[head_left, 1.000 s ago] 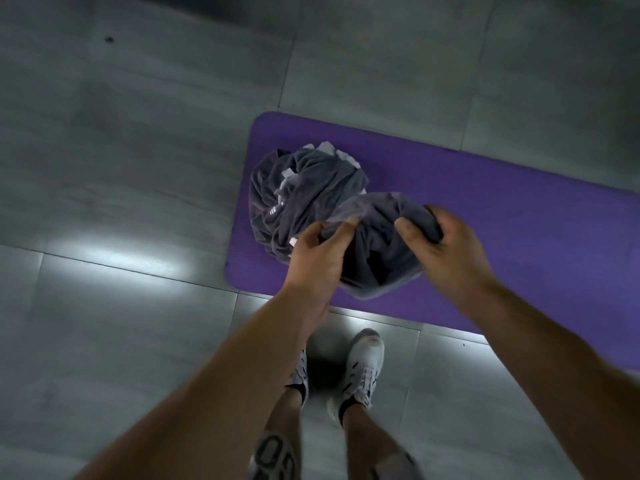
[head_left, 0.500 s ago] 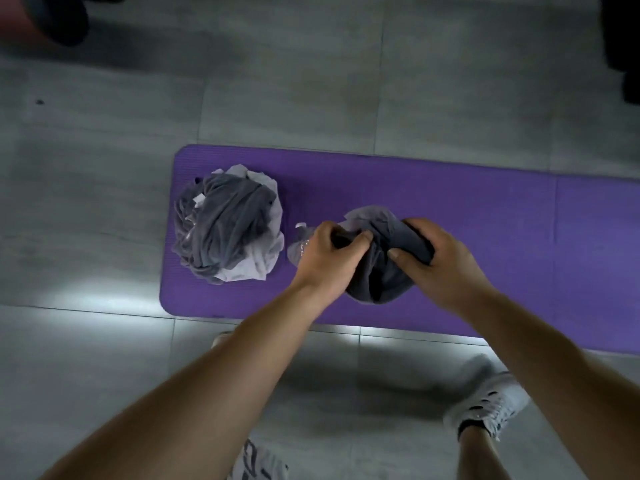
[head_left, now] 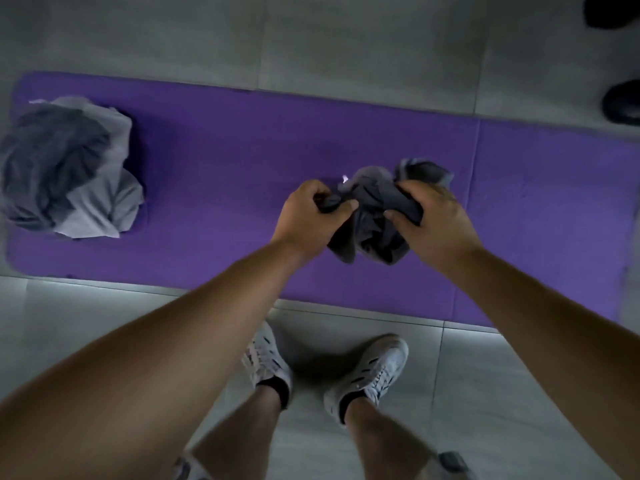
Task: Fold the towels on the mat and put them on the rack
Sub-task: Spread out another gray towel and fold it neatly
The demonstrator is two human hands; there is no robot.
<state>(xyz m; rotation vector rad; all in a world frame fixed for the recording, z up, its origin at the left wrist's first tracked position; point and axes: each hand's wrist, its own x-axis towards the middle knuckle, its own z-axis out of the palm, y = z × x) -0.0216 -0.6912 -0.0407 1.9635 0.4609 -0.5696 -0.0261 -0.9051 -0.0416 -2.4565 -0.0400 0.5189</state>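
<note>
Over the middle of the purple mat (head_left: 242,150), the crumpled grey towel (head_left: 377,220) stayed bunched between the left hand (head_left: 308,216) and right hand (head_left: 436,220), the fingers of both curled round it. The towel pile (head_left: 65,168), earlier just beside it, now lay well apart at the mat's left end.

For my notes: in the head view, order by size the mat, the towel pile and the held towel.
1. mat
2. towel pile
3. held towel, bunched up and partly covered, so its true size is unsure

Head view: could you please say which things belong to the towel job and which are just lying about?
Job: grey towel, gripped by left hand and right hand; towel pile; purple mat.
Lying about: dark objects, top right.
</note>
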